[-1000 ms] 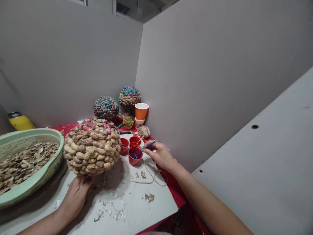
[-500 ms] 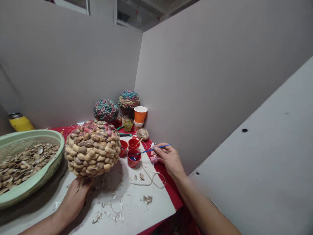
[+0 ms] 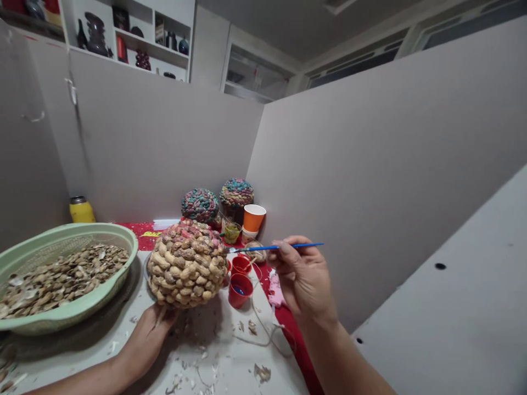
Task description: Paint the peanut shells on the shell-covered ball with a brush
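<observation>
My left hand (image 3: 158, 326) is closed under a ball covered in peanut shells (image 3: 185, 269), holding it up from below by a part I cannot make out. Pink and red paint colours the top of the ball; its lower shells are plain tan. Between the thumb and fingers of my right hand (image 3: 302, 274) is a thin blue paintbrush (image 3: 272, 248). The brush tip is at the right side of the ball, touching or very close to it. Below the brush stands a red cup of dark blue paint (image 3: 240, 291), with another red cup (image 3: 241, 264) behind it.
A green basket of broken shells (image 3: 132, 258) is on the left. Two painted shell balls (image 3: 200, 204), an orange paper cup (image 3: 254, 218) and a twine roll (image 3: 256, 252) stand at the back. Shell scraps (image 3: 262, 374) and string lie on the white board. Grey panels enclose the table.
The brush has come out of the blue paint cup and up to the ball's right side. My head view has shifted up and left. My left hand keeps holding the ball.
</observation>
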`<state>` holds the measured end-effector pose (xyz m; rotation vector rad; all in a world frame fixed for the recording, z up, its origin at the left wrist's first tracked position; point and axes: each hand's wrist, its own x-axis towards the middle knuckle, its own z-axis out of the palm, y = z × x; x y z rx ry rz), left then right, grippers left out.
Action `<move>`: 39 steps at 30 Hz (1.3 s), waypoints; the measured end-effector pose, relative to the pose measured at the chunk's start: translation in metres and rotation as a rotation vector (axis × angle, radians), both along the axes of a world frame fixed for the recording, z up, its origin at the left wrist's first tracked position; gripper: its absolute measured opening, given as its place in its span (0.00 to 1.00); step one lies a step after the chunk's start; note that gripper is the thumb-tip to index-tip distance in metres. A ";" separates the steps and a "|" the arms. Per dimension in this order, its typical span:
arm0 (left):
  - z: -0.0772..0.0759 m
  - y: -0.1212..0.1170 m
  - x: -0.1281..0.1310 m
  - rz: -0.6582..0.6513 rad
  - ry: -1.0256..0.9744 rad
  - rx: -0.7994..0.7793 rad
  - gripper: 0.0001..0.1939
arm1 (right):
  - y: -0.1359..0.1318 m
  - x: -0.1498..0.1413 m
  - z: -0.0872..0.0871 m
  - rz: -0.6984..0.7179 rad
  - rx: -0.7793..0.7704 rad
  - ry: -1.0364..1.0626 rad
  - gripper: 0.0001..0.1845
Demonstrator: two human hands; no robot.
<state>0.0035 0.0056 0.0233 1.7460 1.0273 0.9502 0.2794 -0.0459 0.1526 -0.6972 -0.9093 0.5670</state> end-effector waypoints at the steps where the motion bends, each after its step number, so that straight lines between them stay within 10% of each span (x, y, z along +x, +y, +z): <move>1: 0.000 0.000 0.000 -0.002 -0.007 -0.002 0.30 | 0.000 -0.010 0.004 0.037 0.019 0.003 0.15; 21: -0.012 -0.002 0.005 0.036 -0.111 -0.108 0.32 | 0.022 -0.038 0.003 -0.176 0.163 -0.471 0.04; 39: -0.009 -0.006 0.006 0.053 -0.067 -0.105 0.26 | 0.011 -0.037 -0.007 -0.177 0.449 -0.617 0.12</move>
